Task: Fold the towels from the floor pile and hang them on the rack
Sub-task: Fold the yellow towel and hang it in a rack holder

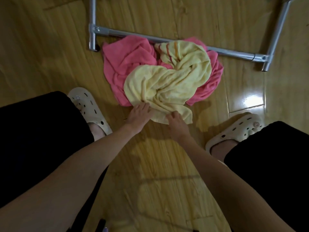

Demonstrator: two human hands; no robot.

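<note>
A crumpled pale yellow towel (168, 81) with orange stripes at its far end lies on top of a pink towel (127, 61) on the wooden floor. Both sit against the base of a silver metal rack (167, 39). My left hand (138, 113) rests on the near left edge of the yellow towel, fingers fairly straight. My right hand (175, 119) is at the towel's near edge with its fingers curled into the cloth, pinching it.
My two feet in cream clogs stand either side of the pile, left (88, 106) and right (237, 129). Black trouser legs fill the lower corners. The rack's uprights rise at the top left (92, 14) and top right (280, 22).
</note>
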